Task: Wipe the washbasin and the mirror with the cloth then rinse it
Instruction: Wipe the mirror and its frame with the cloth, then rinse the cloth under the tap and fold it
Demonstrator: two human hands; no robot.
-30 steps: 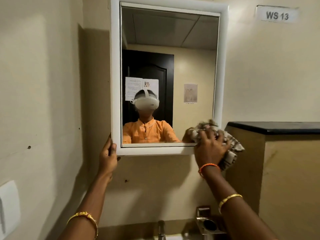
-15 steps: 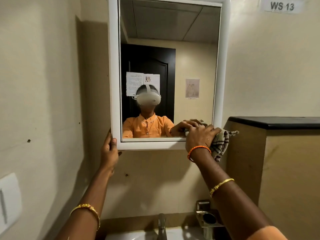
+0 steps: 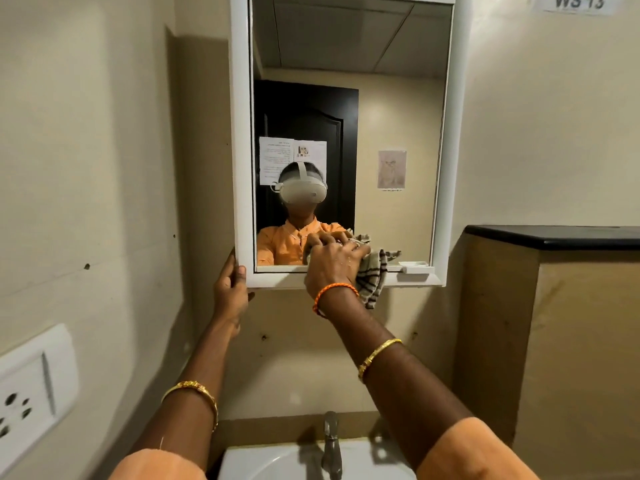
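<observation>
Midway through the mirror stage, by the look of it: wiping along the lower edge of the mirror (image 3: pixel 349 133), at centre frame. Right hand (image 3: pixel 332 268) clenched around the cloth (image 3: pixel 372 277), pressing it onto the glass just above the bottom rail of the white frame. Left hand (image 3: pixel 230 292) grasping the frame's lower left corner, thumb on the front face, seemingly steadying it. Upper glass looking streak-free, though impossible to tell whether already wiped. Washbasin (image 3: pixel 270 460) only partly showing at the bottom centre of the frame, white and unmarked where visible, with the tap (image 3: pixel 330 445) shut and no water running; cannot tell whether wiped yet. Rinsing of the cloth presumably left to do.

Cloth pale with dark stripes, bunched under the palm, a loose tail hanging down past the frame's lower edge to the right of the wrist. Looks limp and soft; dampness not discernible
</observation>
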